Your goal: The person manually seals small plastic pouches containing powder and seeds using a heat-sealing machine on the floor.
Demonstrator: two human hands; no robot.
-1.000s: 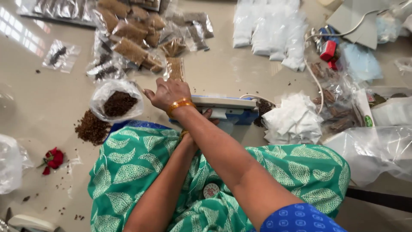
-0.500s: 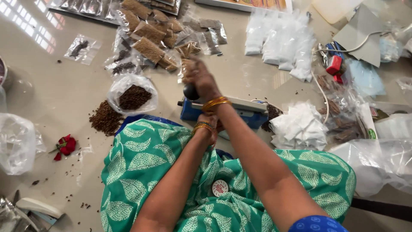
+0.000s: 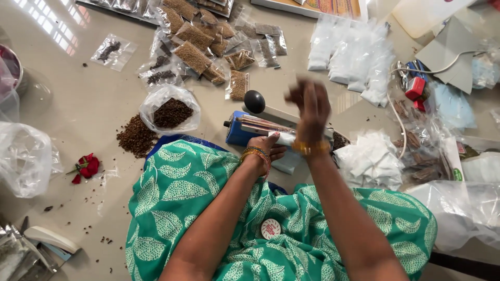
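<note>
The right hand (image 3: 310,106) has moved. A second ago it lay flat on top of the blue heat sealer (image 3: 239,130). Half a second ago it had risen toward the sealer's far end. Now it is in the air above the bar, well clear of it and blurred. Its grip looks loose and wide, with nothing in it. The black knob (image 3: 254,101) on the sealer's arm stands uncovered, so I judge the pressing stroke to be over.

The left hand (image 3: 265,148) has stayed at the near edge of the sealer. Its grip is narrow, pinching a small pale pouch (image 3: 285,139) that lies against the bar.

Everything sits on a glossy beige floor (image 3: 78,93). Nearest the camera is the lap cloth (image 3: 208,208), soft green with a pale leaf print. Big crinkled clear bags (image 3: 469,213) slump at the floor's right edge. A stack of flat white pouches (image 3: 354,57) lies toward the far edge. A crumpled white heap (image 3: 370,158) sits just right of the sealer.

Left of the sealer is an open clear bag of dark, grainy spice (image 3: 171,110), with a loose spill (image 3: 136,136) beside it. Beyond that are filled packets (image 3: 192,49), brown and seedy. A small red rose (image 3: 86,166) lies toward the left edge.
</note>
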